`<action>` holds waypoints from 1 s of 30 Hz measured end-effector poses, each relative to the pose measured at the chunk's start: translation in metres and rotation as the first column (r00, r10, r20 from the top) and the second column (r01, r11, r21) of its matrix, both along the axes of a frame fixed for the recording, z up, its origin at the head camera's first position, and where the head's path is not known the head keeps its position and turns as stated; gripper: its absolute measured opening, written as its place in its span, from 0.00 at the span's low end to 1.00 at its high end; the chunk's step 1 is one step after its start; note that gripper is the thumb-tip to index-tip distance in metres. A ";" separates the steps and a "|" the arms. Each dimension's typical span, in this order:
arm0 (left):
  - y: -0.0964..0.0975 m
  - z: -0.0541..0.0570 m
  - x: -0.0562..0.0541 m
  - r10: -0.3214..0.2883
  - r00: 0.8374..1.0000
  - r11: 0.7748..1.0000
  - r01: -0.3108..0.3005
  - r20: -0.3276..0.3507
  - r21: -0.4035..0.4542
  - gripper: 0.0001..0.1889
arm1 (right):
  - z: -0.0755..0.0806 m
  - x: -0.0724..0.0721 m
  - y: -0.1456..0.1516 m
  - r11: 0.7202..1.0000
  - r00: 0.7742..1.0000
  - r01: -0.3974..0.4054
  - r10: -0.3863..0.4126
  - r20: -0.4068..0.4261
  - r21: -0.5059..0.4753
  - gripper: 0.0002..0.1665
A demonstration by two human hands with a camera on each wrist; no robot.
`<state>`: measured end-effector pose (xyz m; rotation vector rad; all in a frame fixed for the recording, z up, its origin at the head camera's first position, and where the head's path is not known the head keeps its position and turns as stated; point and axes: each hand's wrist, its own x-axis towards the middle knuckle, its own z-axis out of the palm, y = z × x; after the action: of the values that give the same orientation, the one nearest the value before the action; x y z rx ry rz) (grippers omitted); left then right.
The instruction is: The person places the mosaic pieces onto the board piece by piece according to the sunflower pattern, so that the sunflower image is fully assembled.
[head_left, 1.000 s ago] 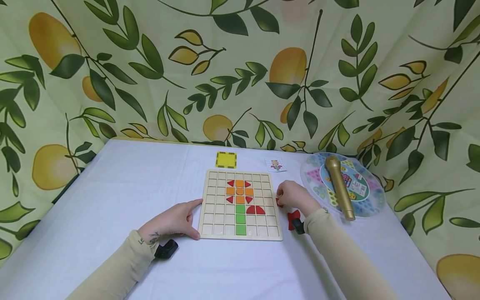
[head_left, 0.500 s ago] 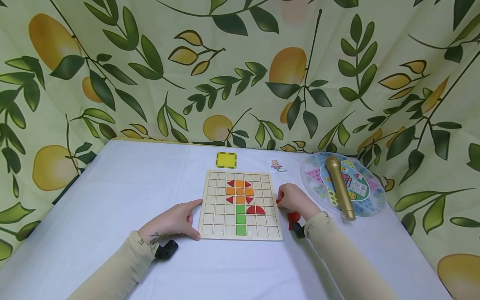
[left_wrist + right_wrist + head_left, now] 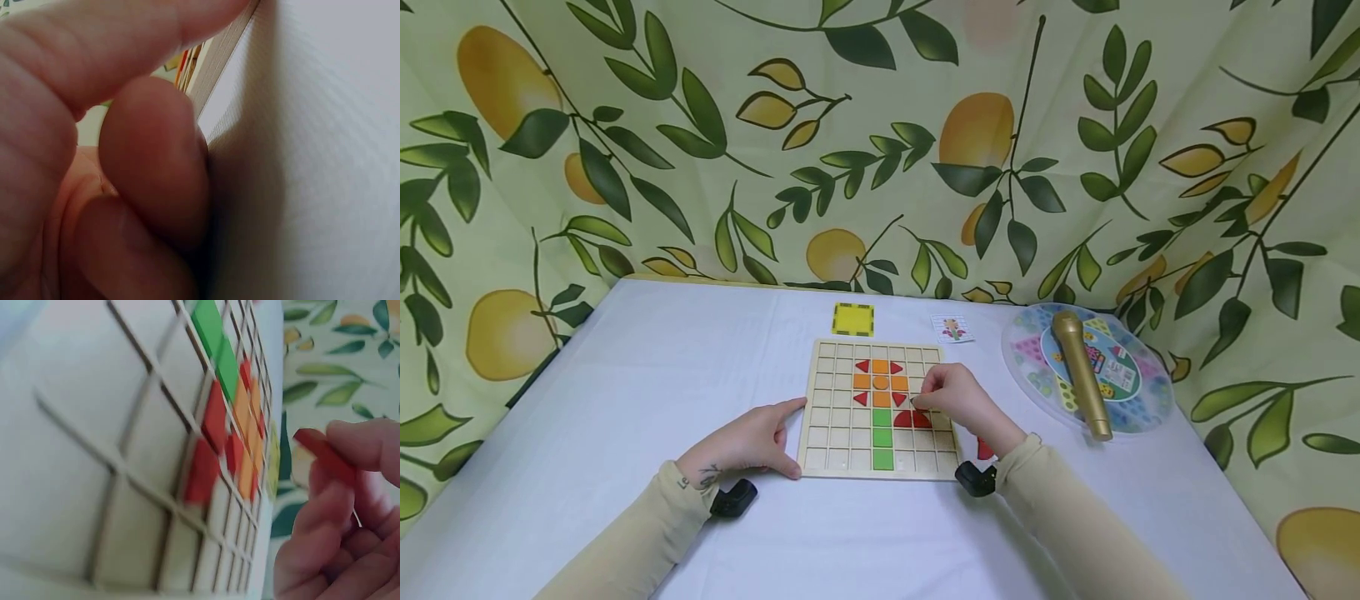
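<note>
A wooden grid board (image 3: 838,437) lies on the white table. Its pattern has orange squares (image 3: 880,367), red triangles (image 3: 862,367), green squares (image 3: 882,437) and two red quarter-round tiles (image 3: 903,420) side by side. My left hand (image 3: 745,437) rests at the board's left side, index finger and thumb spread apart and touching its edge. Over the board's right half, my right hand (image 3: 958,397) pinches a red tile (image 3: 326,455) between thumb and fingers, just above the red quarter-rounds. The right wrist view shows that tile edge-on; its full outline is hidden.
More red tiles (image 3: 984,451) lie right of the board, partly behind my right wrist. A yellow square frame (image 3: 853,320) and a small picture card (image 3: 952,328) lie beyond the board. At right, a gold microphone (image 3: 1081,375) rests on a round patterned plastic case (image 3: 1026,367).
My right hand has moved left from beside the board to over its right half, carrying a red tile. The left hand stays at the board's edge.
</note>
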<state>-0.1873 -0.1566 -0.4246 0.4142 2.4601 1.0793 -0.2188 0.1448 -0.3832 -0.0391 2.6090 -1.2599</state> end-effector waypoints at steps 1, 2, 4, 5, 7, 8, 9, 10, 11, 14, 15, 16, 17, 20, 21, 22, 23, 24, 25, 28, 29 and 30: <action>0.000 0.000 0.000 0.001 1.000 1.000 -0.001 0.002 0.000 0.55 | -0.001 0.002 -0.003 1.000 1.000 0.015 -0.015 0.014 -0.010 0.09; 0.000 0.001 0.000 -0.001 1.000 1.000 0.001 0.003 0.000 0.56 | -0.002 0.004 -0.006 1.000 0.999 0.022 -0.021 0.034 -0.022 0.08; 0.000 0.001 0.000 -0.001 1.000 1.000 0.001 0.007 0.003 0.56 | -0.004 0.008 -0.011 0.999 0.998 0.020 -0.018 0.065 -0.041 0.04; 0.000 0.001 0.000 -0.002 1.000 1.000 0.002 0.006 0.001 0.56 | -0.004 0.010 -0.013 0.999 0.997 0.015 -0.011 0.081 -0.052 0.04; 0.000 0.002 0.000 -0.002 1.000 1.000 0.002 0.002 0.004 0.55 | -0.005 0.013 -0.017 0.999 0.994 0.000 0.006 0.112 -0.053 0.08; -0.001 0.001 -0.001 -0.002 1.000 1.000 0.002 0.000 0.005 0.55 | -0.006 0.014 -0.018 0.999 0.992 -0.009 0.014 0.124 -0.042 0.09; -0.001 0.001 -0.001 -0.001 1.000 1.000 0.001 -0.001 0.006 0.55 | -0.006 0.015 -0.019 0.999 0.990 -0.018 0.021 0.136 -0.028 0.09; -0.001 0.001 -0.001 -0.002 1.000 1.000 0.002 -0.004 0.006 0.55 | -0.007 0.017 -0.021 1.000 0.989 -0.030 0.031 0.143 -0.009 0.09; -0.001 0.000 -0.001 -0.004 1.000 1.000 0.004 -0.006 0.004 0.55 | -0.008 0.018 -0.022 0.999 0.987 -0.041 0.039 0.154 0.006 0.08; -0.001 -0.001 -0.001 -0.001 1.000 1.000 0.001 -0.007 0.003 0.56 | -0.010 0.020 -0.024 0.996 0.984 -0.075 0.065 0.165 0.054 0.09; -0.001 -0.001 -0.001 0.000 1.000 1.000 0.000 -0.007 0.004 0.56 | -0.011 0.020 -0.025 0.994 0.984 -0.088 0.076 0.161 0.069 0.08; -0.001 -0.002 -0.001 0.001 1.000 1.000 0.000 -0.009 0.003 0.56 | -0.012 0.021 -0.025 0.992 0.984 -0.098 0.084 0.155 0.082 0.08; -0.001 -0.002 -0.001 0.001 1.000 1.000 -0.001 -0.010 0.003 0.56 | -0.012 0.021 -0.026 0.991 0.985 -0.099 0.084 0.152 0.090 0.07; -0.001 -0.002 -0.001 0.003 1.000 1.000 -0.003 -0.012 0.007 0.56 | -0.012 0.021 -0.028 0.990 0.987 -0.093 0.078 0.137 0.109 0.04; -0.001 -0.002 -0.001 0.002 1.000 1.000 -0.002 -0.012 0.008 0.56 | -0.012 0.021 -0.028 0.991 0.988 -0.085 0.070 0.138 0.106 0.04; -0.001 -0.002 -0.001 0.002 1.000 1.000 -0.002 -0.011 0.008 0.56 | -0.011 0.021 -0.028 0.992 0.988 -0.075 0.060 0.142 0.097 0.04; -0.001 -0.001 -0.001 0.001 1.000 1.000 -0.001 -0.010 0.009 0.56 | -0.011 0.021 -0.029 0.994 0.988 -0.063 0.049 0.148 0.089 0.05; 0.000 -0.001 0.000 0.001 1.000 1.000 -0.001 -0.010 0.009 0.55 | -0.011 0.021 -0.029 0.995 0.987 -0.055 0.042 0.153 0.084 0.06; 0.000 0.000 0.000 -0.001 1.000 1.000 0.001 -0.011 0.008 0.55 | -0.011 0.021 -0.029 0.996 0.987 -0.049 0.036 0.159 0.080 0.07; 0.000 0.000 0.000 0.000 1.000 1.000 0.000 -0.016 0.000 0.55 | -0.012 0.022 -0.030 0.997 0.985 -0.033 0.021 0.174 0.068 0.07; 0.000 0.000 0.000 0.000 1.000 1.000 0.000 -0.017 -0.002 0.55 | -0.012 0.022 -0.030 0.997 0.984 -0.030 0.018 0.176 0.067 0.06; 0.000 0.000 0.000 0.001 1.000 1.000 -0.001 -0.018 -0.006 0.55 | -0.013 0.022 -0.030 0.997 0.985 -0.031 0.019 0.173 0.067 0.04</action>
<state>-0.1870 -0.1566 -0.4243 0.4227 2.4788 1.0728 -0.1964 0.1150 -0.3960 0.0479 2.4935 -1.1109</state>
